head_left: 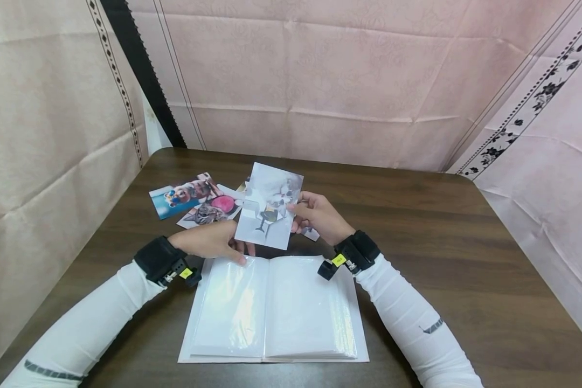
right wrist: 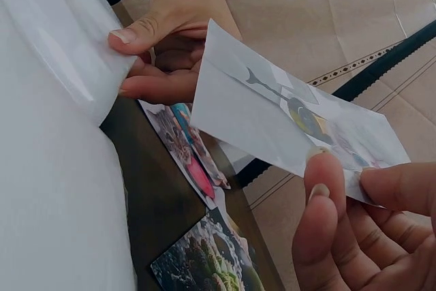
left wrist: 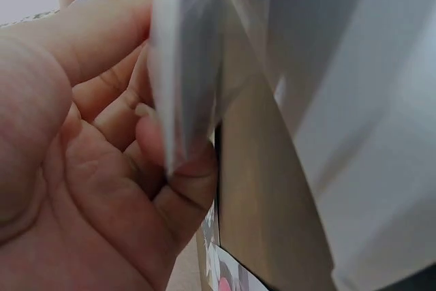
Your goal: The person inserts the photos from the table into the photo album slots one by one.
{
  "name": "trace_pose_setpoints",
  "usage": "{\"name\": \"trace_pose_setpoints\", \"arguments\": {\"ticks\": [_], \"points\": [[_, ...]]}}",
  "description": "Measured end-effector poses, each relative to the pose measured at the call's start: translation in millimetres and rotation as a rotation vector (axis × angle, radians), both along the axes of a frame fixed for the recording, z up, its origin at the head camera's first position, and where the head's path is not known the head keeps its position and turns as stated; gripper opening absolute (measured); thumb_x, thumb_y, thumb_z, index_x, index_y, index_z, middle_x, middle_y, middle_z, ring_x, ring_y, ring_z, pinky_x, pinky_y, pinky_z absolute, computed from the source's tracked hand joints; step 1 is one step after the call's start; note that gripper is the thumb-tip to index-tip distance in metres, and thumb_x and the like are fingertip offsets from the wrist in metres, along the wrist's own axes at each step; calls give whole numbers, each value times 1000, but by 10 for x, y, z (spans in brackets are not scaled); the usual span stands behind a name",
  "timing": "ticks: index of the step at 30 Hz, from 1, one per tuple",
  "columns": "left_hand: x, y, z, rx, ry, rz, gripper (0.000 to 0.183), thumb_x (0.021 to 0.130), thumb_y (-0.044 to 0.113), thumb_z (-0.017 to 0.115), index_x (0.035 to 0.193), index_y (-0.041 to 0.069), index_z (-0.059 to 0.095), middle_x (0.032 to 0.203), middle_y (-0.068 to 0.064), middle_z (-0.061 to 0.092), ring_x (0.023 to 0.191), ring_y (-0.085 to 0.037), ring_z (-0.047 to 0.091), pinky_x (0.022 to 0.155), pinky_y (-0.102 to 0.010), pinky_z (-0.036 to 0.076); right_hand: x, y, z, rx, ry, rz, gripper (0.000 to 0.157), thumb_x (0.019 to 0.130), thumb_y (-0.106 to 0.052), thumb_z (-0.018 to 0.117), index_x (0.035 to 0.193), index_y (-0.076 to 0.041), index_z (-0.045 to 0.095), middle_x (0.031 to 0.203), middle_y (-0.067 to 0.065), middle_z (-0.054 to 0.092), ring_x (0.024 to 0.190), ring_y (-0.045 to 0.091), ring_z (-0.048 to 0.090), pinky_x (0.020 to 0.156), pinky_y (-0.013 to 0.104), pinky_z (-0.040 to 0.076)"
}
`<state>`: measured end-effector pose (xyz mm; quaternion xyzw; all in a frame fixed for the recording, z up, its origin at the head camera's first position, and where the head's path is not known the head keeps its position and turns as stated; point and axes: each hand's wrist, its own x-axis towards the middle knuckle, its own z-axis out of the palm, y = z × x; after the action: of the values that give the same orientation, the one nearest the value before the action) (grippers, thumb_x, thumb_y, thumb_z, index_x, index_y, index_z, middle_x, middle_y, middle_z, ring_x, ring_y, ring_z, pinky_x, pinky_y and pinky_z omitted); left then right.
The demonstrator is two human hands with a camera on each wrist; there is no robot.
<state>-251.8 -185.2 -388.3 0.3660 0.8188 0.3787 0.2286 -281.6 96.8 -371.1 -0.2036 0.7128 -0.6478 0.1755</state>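
"From where I am standing, what is the right hand doing?"

"It is pinching a pale photo by one edge, holding it raised just beyond the open album."

"And the left hand?"

"It is gripping a plastic page at the album's far edge, thumb on top; 2 loose photos are lying beyond it on the bench, partly overlapping."

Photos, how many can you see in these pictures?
At least 4: the held photo in the right hand; a blue photo and a cat photo overlapping on the table; a dark green photo near them, in the right wrist view. More may be hidden.
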Motion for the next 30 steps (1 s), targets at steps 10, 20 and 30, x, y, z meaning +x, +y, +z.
{"name": "trace_pose_setpoints", "arguments": {"ticks": [10, 20, 30], "points": [[14, 22, -6, 17, 21, -20, 50, 84, 27, 71, 129, 12, 56, 114, 0, 65, 93, -16, 60, 90, -37, 47, -4, -1, -22, 10, -1, 6, 27, 95, -22, 58, 113, -3, 55, 80, 9, 65, 64, 23, 61, 67, 36, 51], [19, 34, -19, 37, 16, -34, 61, 83, 29, 72, 137, 13, 48, 125, -2, 62, 105, -14, 59, 102, -44, 41, -20, 18, -27, -3, 5, 9, 29, 95, -25, 59, 111, -2, 54, 80, 11, 65, 73, 44, 56, 64, 32, 51], [51, 33, 38, 6, 7, -47, 66, 85, 27, 70, 143, 11, 42, 128, -2, 62, 115, -11, 58, 106, -48, 35, -32, 25, -40, 0, -7, 9, 31, 94, -27, 59, 113, -2, 54, 84, 12, 65, 72, 39, 59, 66, 33, 50]]}}
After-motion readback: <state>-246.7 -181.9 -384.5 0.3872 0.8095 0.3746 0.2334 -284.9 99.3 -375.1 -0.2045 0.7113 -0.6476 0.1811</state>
